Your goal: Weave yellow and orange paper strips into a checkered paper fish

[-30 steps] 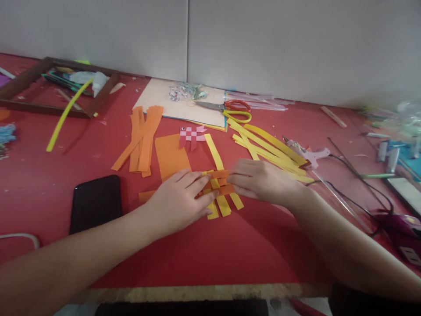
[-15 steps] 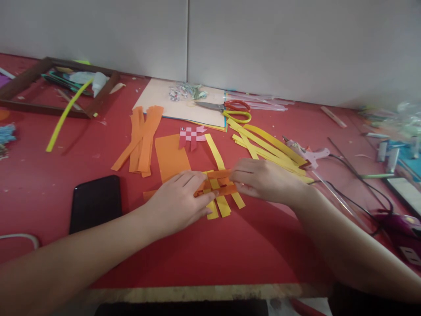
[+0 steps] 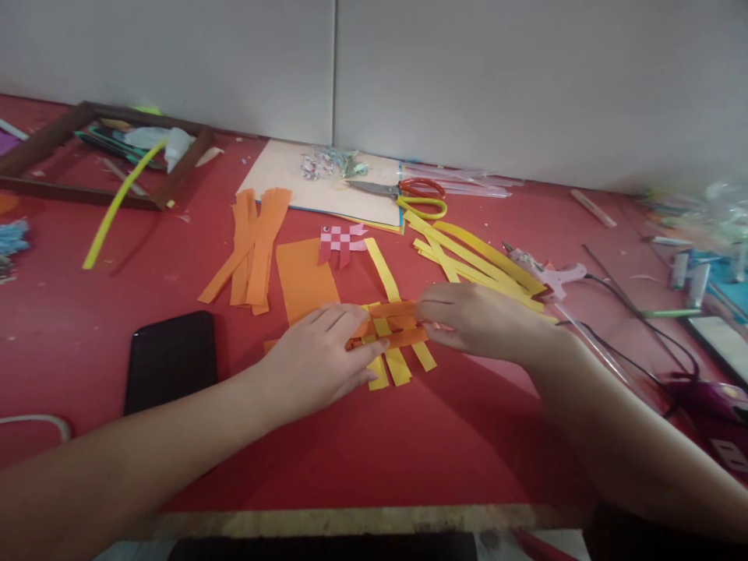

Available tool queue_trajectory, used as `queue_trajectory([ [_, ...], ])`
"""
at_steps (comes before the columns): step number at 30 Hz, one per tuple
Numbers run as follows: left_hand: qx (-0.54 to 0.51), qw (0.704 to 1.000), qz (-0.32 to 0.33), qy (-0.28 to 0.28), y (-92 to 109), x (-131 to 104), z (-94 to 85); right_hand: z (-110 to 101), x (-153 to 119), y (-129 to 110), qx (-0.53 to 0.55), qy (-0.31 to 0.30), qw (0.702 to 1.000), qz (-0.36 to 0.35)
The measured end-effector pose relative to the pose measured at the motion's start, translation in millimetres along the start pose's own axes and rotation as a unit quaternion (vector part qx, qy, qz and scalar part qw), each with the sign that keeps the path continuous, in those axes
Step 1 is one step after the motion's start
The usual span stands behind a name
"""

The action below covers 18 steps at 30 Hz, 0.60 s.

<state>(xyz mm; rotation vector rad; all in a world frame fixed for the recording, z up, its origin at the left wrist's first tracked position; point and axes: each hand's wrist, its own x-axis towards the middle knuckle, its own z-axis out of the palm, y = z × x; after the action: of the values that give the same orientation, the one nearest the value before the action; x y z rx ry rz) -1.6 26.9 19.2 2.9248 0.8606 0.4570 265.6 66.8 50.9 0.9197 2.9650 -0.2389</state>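
Orange and yellow paper strips lie crossed over and under one another in a small weave on the red table. My left hand rests on the weave's left side and holds it down, finger and thumb on the strips. At the right end, the bent fingers of my right hand close on an orange paper strip; their tips are partly hidden. One yellow strip sticks out beyond the weave. Behind my left hand lies an orange paper sheet, near a small pink woven paper fish.
Loose orange strips lie back left, and yellow strips back right. Scissors rest on pale paper sheets. A black phone lies by my left forearm. A glue gun, its cord and a wooden frame surround the work.
My right hand has shifted slightly to the right, and the orange strips have slid a little that way with it. My left hand stays in place on the weave.
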Motion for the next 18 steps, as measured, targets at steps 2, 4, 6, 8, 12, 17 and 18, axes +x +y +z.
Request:
queue_trajectory([
  [2,0.002,1.0,0.001,0.001,-0.1,-0.1,0.0,-1.2,-0.4,0.3,0.0,-0.005,1.0,0.007],
  [4,0.004,1.0,0.001,-0.001,0.1,-0.2,-0.2,-2.3,-0.8,0.8,-0.001,-0.007,1.0,0.009],
  [6,0.003,1.0,0.0,-0.004,0.4,-0.1,-0.5,-2.9,-1.3,1.4,-0.004,-0.007,1.0,0.011],
  [8,0.002,1.0,0.0,-0.005,0.6,-0.1,-0.5,-3.1,-1.7,2.0,-0.006,-0.009,1.0,0.013],
  [12,0.0,1.0,0.001,0.003,0.5,-0.4,0.0,-3.4,-1.8,2.4,-0.004,-0.023,0.999,0.024],
  [17,0.004,1.0,0.002,0.004,0.4,-1.3,0.8,-4.7,-1.7,2.6,-0.001,-0.046,0.998,0.04],
  [18,0.005,1.0,0.0,0.001,0.4,-1.3,0.7,-4.8,-1.8,2.7,-0.001,-0.049,0.998,0.042],
])
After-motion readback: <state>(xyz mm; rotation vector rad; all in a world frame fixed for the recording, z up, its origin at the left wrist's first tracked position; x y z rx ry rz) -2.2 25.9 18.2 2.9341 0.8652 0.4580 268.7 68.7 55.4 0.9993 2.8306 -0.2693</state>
